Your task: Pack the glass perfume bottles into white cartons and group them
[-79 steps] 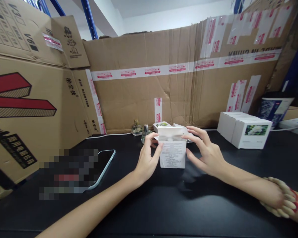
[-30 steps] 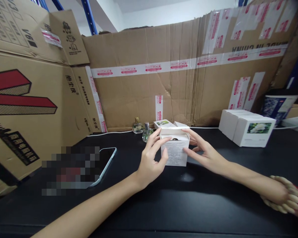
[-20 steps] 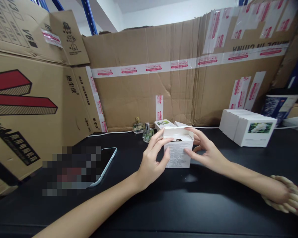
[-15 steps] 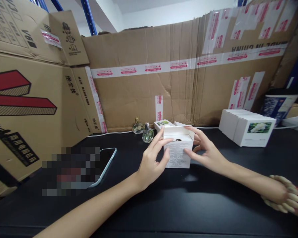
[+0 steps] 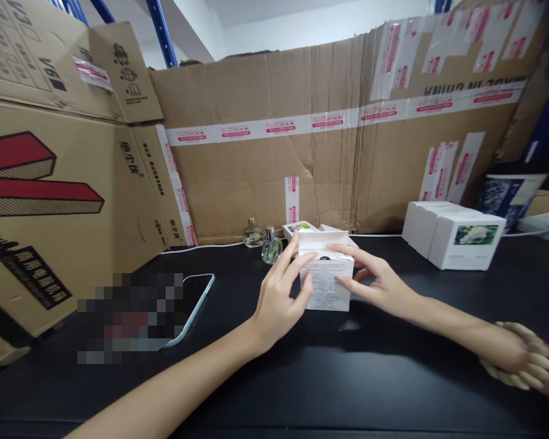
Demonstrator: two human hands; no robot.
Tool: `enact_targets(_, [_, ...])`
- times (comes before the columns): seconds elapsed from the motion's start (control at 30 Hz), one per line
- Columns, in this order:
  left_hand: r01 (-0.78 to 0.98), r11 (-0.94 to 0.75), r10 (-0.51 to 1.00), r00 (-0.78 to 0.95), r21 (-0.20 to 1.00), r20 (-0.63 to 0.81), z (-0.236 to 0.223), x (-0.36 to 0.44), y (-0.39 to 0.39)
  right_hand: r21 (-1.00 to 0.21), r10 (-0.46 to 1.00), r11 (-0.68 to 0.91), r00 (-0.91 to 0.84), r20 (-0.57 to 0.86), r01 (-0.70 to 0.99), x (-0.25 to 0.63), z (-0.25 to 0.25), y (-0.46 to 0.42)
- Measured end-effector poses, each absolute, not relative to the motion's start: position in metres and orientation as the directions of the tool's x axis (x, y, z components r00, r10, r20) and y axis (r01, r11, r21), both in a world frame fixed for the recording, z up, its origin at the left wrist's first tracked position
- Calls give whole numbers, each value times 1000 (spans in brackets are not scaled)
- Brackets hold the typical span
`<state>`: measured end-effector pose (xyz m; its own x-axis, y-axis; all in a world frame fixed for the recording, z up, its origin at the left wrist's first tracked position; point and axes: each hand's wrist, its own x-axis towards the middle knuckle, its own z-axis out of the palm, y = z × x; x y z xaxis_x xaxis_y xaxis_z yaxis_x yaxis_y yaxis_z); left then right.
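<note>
Between my hands a small white carton with fine print on its front stands upright on the black table. Its top lid flap is raised at the back, and a dark round spot shows at the top opening. My left hand grips the carton's left side, thumb on the front and fingers along the top edge. On the other side, my right hand holds it with the thumb on the front and a finger reaching over the right top flap. What is inside is mostly hidden.
Two glass perfume bottles stand behind and left. More white boxes with a flower picture are lined up at right, near a patterned cup. A phone lies at left. Cardboard walls the back; a white cable runs along it.
My right fingers have moved left over the carton's top, and the right side flap now lies folded inward. My left hand stays nearly in place.
</note>
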<state>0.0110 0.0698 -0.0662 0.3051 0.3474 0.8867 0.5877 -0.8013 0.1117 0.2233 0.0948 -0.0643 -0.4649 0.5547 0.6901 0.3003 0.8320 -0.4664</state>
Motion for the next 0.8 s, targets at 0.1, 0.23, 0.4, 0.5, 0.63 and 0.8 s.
enact_targets(0.1, [654, -755, 299, 275, 50, 914, -66, 10, 69, -404, 521, 853, -478, 707, 331, 222, -64, 93])
enact_targets(0.23, [688, -726, 261, 291, -12, 920, -65, 10, 67, -158, 373, 870, -414, 830, 467, 220, -64, 89])
enact_targets(0.4, [635, -765, 199, 392, -108, 898, -63, 11, 67, -16, 204, 892, -370, 906, 452, 221, -66, 90])
enact_targets(0.5, [633, -765, 198, 411, -122, 890, -63, 11, 67, -16, 211, 899, -402, 891, 437, 222, -62, 88])
enact_targets(0.63, [623, -776, 214, 413, -103, 885, -63, 12, 66, -123, 262, 922, -355, 898, 368, 221, -52, 84])
enact_targets(0.8, [590, -807, 254, 359, -8, 898, -62, 15, 64, -215, 323, 915, -298, 898, 342, 218, -46, 81])
